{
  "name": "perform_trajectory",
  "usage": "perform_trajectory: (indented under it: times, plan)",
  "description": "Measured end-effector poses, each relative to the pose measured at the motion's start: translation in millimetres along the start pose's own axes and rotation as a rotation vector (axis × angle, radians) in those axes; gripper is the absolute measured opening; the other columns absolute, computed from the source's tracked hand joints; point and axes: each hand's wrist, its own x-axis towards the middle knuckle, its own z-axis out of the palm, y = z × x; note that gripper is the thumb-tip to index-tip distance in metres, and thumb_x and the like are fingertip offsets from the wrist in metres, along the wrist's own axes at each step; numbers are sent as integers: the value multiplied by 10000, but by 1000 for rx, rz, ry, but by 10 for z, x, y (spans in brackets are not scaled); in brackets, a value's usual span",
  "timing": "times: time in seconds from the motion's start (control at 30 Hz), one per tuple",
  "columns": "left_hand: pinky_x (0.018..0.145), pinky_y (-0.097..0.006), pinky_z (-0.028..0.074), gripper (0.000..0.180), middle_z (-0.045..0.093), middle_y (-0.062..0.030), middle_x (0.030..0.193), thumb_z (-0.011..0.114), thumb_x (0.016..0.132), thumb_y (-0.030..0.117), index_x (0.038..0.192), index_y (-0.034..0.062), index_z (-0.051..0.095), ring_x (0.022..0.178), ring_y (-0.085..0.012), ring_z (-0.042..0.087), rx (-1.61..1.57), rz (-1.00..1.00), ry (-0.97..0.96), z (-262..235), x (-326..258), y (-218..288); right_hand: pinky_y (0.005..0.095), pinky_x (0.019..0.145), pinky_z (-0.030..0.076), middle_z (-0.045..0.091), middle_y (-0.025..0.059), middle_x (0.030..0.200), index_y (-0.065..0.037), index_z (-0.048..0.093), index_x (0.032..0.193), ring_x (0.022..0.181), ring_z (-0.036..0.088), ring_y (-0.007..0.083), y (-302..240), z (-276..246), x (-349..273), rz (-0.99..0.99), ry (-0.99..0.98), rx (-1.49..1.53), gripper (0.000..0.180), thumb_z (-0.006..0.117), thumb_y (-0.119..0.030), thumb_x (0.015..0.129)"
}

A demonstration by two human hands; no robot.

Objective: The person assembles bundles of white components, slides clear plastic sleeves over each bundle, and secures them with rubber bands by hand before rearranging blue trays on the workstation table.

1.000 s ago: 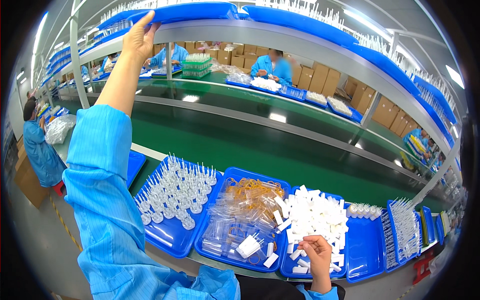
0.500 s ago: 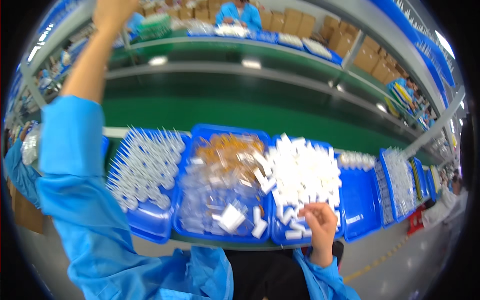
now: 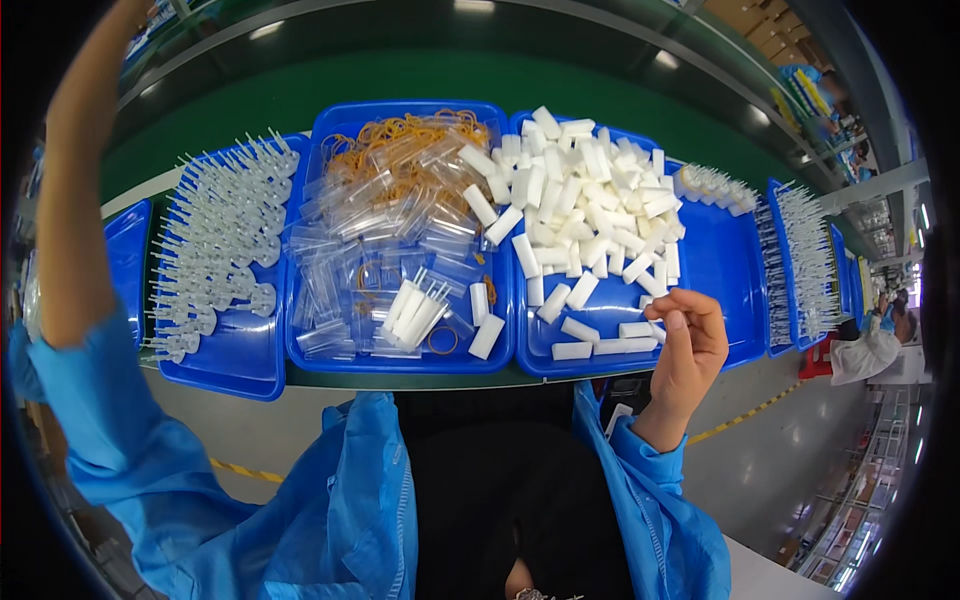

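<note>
My right hand (image 3: pixel 690 350) hovers over the near right part of the tray of white foam-like blocks (image 3: pixel 590 200), thumb and fingers loosely curled, nothing visible between them. Nearest to its fingertips lie a few loose white blocks. My left arm (image 3: pixel 75 220) is raised at the far left; its hand is beyond the upper edge. In the middle blue tray (image 3: pixel 300 335) are orange rubber bands (image 3: pixel 370 135), clear plastic sleeves (image 3: pixel 350 230) and a small bundle of white blocks (image 3: pixel 412 315) with thin stems sticking out.
A tray to the left holds rows of clear cup-shaped parts with thin spikes (image 3: pixel 225 240). Right of the foam blocks stands a blue tray (image 3: pixel 725 290) with small pale parts (image 3: pixel 715 190) at its far end. More spiky parts (image 3: pixel 805 255) fill a tray farther right. Behind runs a green surface (image 3: pixel 400 75).
The view has tilted downward, so the trays appear higher. My left hand has left the picture at the top left. My right hand remains near the foam blocks, loosely curled.
</note>
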Motion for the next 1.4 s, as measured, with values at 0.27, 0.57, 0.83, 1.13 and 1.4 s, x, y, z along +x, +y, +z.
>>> perform_trajectory:
  times: [0.27, 0.57, 0.83, 1.13, 1.4]
  plan:
    - [797, -391, 453, 307, 658, -117, 915, 756, 675, 24, 966, 16, 660, 866, -293, 608, -86, 132, -189, 925, -2061, 1087, 272, 810, 501, 682, 110, 935, 32, 614, 1074, 849, 653, 163, 159, 100, -68, 112, -73, -58, 185, 610, 18, 889]
    - [851, -380, 417, 626, 664, -130, 996, 836, 632, 120, 1207, 0, 618, 885, -277, 609, 52, -91, -163, 1508, -2693, 1092, 262, 796, 482, 670, 111, 938, 33, 638, 1055, 852, 632, 163, 271, 409, -205, 60, -358, -143, 225, 637, 53, 831]
    - [784, -280, 558, 564, 653, -143, 1103, 801, 740, 4, 1257, -38, 577, 1013, -201, 652, -788, -428, 14, 1693, -2786, 1436, 263, 721, 487, 598, 136, 1058, -6, 660, 1071, 801, 629, 159, 108, 793, -257, -162, -435, -73, 317, 718, 36, 762]
    - [677, -250, 579, 571, 634, -166, 1154, 752, 798, -13, 1315, -61, 513, 962, -189, 657, -1178, -757, -5, 1609, -2724, 1451, 319, 734, 480, 606, 127, 967, -14, 653, 1049, 812, 608, 230, 220, 794, -64, -357, -340, -306, 305, 704, 16, 750]
    - [697, -248, 573, 595, 601, -189, 1228, 671, 844, -51, 1386, -61, 425, 966, -204, 663, -1223, -847, 44, 1468, -2732, 1293, 316, 754, 488, 619, 121, 995, -21, 661, 1040, 877, 608, 253, 396, 886, -99, -314, -478, -377, 267, 693, 3, 776]
